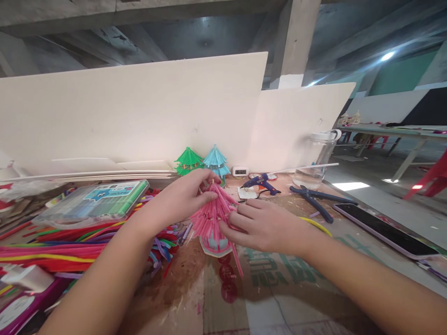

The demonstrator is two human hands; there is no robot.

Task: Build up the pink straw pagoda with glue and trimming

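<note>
At the far left, a white charger (30, 278) lies in front of a spread of bright pipe cleaners (49, 253), with a clear marker case (104, 201) just behind them. The left hand (188, 195) comes next, thumb and fingers pinching the peak of the pink model (208, 221), which stands on the table (174, 293) in the middle, between the two hands. Behind it, a green model (188, 159) and a blue model (215, 159) stand side by side before a white board (139, 116). The right hand (260, 226) has its fingers curled against the pink model's right side; whether they grip a strand, I cannot tell. One pink strand (237, 261) slants down below those fingers. Farther right are a small clock (240, 171), a blue glue gun (261, 182), pliers (316, 201) with handles spread, a clear bottle (316, 156) behind them, and a phone (384, 230) near the table's edge.
</note>
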